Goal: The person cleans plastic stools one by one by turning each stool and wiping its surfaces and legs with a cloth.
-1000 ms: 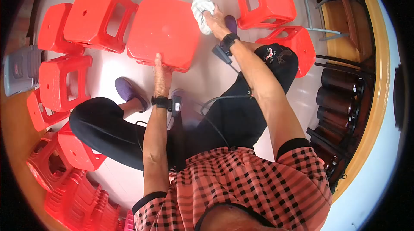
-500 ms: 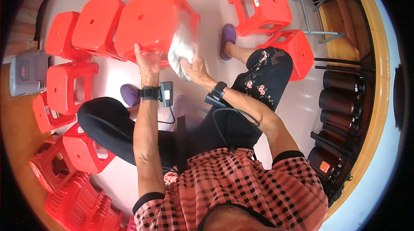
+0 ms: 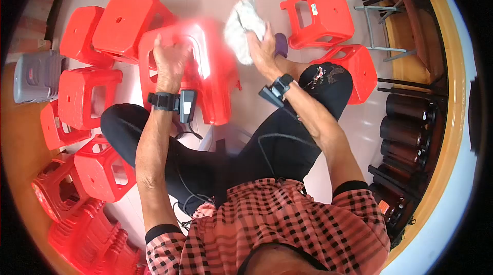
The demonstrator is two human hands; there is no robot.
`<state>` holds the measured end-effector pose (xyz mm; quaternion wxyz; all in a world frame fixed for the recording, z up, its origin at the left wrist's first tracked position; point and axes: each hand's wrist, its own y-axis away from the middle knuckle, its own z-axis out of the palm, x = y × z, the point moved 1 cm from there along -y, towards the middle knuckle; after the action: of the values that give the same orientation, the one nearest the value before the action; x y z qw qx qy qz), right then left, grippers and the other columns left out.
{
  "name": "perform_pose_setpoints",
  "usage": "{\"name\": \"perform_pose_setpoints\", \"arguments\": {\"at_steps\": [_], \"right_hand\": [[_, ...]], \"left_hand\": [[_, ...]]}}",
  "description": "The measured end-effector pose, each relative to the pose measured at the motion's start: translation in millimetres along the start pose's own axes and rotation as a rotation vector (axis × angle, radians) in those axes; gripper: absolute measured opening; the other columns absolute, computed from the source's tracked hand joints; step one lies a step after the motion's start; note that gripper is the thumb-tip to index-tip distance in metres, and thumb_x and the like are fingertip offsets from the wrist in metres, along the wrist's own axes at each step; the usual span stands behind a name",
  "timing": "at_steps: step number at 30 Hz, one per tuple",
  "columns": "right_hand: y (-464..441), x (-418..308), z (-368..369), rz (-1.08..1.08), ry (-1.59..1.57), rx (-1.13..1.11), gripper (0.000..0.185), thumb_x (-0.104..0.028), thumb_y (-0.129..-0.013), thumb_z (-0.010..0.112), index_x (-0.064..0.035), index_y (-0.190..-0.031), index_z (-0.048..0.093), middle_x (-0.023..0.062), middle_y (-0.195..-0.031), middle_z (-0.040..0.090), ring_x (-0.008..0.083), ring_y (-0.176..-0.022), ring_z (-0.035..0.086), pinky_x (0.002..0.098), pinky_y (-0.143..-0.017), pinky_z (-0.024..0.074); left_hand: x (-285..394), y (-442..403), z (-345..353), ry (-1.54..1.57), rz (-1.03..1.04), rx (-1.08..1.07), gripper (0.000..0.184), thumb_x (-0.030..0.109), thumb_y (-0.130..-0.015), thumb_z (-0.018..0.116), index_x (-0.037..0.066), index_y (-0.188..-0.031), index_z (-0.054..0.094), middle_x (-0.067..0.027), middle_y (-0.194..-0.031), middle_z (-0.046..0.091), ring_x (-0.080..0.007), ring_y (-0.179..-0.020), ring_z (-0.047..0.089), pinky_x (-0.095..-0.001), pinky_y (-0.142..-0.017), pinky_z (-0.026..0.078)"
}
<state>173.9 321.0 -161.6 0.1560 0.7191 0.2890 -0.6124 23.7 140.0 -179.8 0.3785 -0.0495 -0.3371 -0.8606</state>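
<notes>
A red plastic stool [image 3: 213, 75] is tilted over in front of me, its legs toward my lap, and smeared by motion. My left hand [image 3: 171, 64] grips its near left part, the thumb pointing up and the fingertips partly hidden. To the right of the stool, my right hand [image 3: 263, 49] holds a crumpled white cloth [image 3: 241, 28], which is apart from the stool. Both wrists wear black straps with small boxes and cables.
Several red stools stand at the left, among them a near one [image 3: 126, 21], with a stack [image 3: 87, 234] at lower left. Two stools [image 3: 328, 16] are by my right leg. A grey plastic stool stack [image 3: 37, 77] stands far left. Dark cylinders [image 3: 405, 129] line the right.
The stool has turned from its seat facing up to lying over on its side. My right hand has lifted the cloth away from it, up and to the right.
</notes>
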Motion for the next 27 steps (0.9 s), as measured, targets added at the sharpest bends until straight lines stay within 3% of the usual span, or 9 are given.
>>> {"name": "perform_pose_setpoints", "arguments": {"at_steps": [2, 5, 7, 13, 14, 20, 24, 25, 27], "right_hand": [[-26, -33, 10, -0.270, 0.034, -0.151, 0.042, -0.013, -0.082, 0.060, -0.0045, -0.122, 0.052, 0.0171, -0.107, 0.061, 0.0276, -0.095, 0.061, 0.0378, -0.085, 0.0482], [-50, -57, 32, -0.560, 0.316, -0.396, 0.039, -0.014, -0.078, 0.060, -0.0085, -0.116, 0.057, 0.0206, -0.100, 0.060, 0.0370, -0.090, 0.060, 0.0443, -0.081, 0.0496], [-44, -57, 44, -0.530, 0.671, -0.507, 0.039, -0.013, -0.078, 0.061, -0.0092, -0.117, 0.057, 0.0213, -0.102, 0.057, 0.0383, -0.091, 0.060, 0.0479, -0.078, 0.0501], [18, -45, 38, -0.437, 0.766, -0.564, 0.043, -0.013, -0.077, 0.066, -0.0113, -0.118, 0.054, 0.0205, -0.111, 0.049, 0.0413, -0.087, 0.060, 0.0506, -0.073, 0.0511], [34, -41, 32, -0.489, 0.661, -0.492, 0.045, -0.011, -0.077, 0.067, -0.0116, -0.118, 0.050, 0.0207, -0.113, 0.048, 0.0418, -0.087, 0.060, 0.0504, -0.073, 0.0515], [81, 19, 7, -0.125, 0.423, -0.573, 0.052, -0.008, -0.077, 0.063, -0.0090, -0.126, 0.046, 0.0205, -0.111, 0.054, 0.0364, -0.096, 0.060, 0.0434, -0.081, 0.0490], [57, 27, 10, -0.217, 0.295, -0.197, 0.048, -0.007, -0.076, 0.063, -0.0112, -0.120, 0.045, 0.0202, -0.092, 0.061, 0.0386, -0.089, 0.062, 0.0443, -0.076, 0.0501], [50, 24, 8, -0.096, 0.219, -0.162, 0.045, -0.007, -0.076, 0.061, -0.0087, -0.118, 0.045, 0.0212, -0.100, 0.060, 0.0386, -0.095, 0.061, 0.0445, -0.079, 0.0490], [23, 29, 7, -0.284, 0.346, -0.102, 0.045, -0.008, -0.077, 0.060, -0.0066, -0.119, 0.045, 0.0228, -0.105, 0.056, 0.0401, -0.098, 0.058, 0.0465, -0.081, 0.0477]], "left_hand": [[-17, 13, 12, -0.004, -0.031, 0.064, 0.105, 0.053, -0.086, 0.057, -0.005, -0.145, -0.008, -0.0250, -0.152, 0.003, -0.0380, -0.140, 0.017, -0.0497, -0.114, 0.021], [-36, 17, 13, 0.091, -0.106, -0.137, 0.110, 0.057, -0.083, 0.060, -0.006, -0.146, -0.005, -0.0237, -0.153, 0.007, -0.0384, -0.140, 0.018, -0.0502, -0.114, 0.019], [-41, 4, 9, 0.109, -0.065, -0.161, 0.108, 0.062, -0.081, 0.060, -0.008, -0.145, 0.007, -0.0215, -0.152, 0.014, -0.0367, -0.138, 0.023, -0.0500, -0.114, 0.023], [-45, -10, 9, 0.033, -0.027, -0.347, 0.099, 0.071, -0.083, 0.045, -0.008, -0.140, 0.028, -0.0223, -0.144, 0.035, -0.0369, -0.131, 0.038, -0.0474, -0.110, 0.031], [-46, -3, 12, -0.082, -0.055, -0.205, 0.102, 0.077, -0.081, 0.041, -0.008, -0.138, 0.032, -0.0236, -0.141, 0.039, -0.0384, -0.127, 0.042, -0.0477, -0.108, 0.034], [-55, -35, -26, -0.216, -0.024, -0.154, 0.105, 0.078, -0.077, 0.048, -0.005, -0.139, 0.032, -0.0241, -0.139, 0.040, -0.0369, -0.129, 0.040, -0.0464, -0.111, 0.029], [-60, -30, -25, -0.255, -0.094, -0.180, 0.104, 0.077, -0.076, 0.050, -0.003, -0.140, 0.033, -0.0219, -0.139, 0.040, -0.0357, -0.132, 0.036, -0.0433, -0.113, 0.024], [-65, -38, -34, -0.270, -0.129, -0.204, 0.104, 0.077, -0.077, 0.048, -0.003, -0.141, 0.032, -0.0208, -0.144, 0.036, -0.0357, -0.134, 0.033, -0.0418, -0.113, 0.024], [-80, -35, -34, -0.337, -0.204, -0.162, 0.107, 0.080, -0.078, 0.044, -0.004, -0.142, 0.029, -0.0217, -0.148, 0.031, -0.0359, -0.136, 0.030, -0.0429, -0.114, 0.021]]}}
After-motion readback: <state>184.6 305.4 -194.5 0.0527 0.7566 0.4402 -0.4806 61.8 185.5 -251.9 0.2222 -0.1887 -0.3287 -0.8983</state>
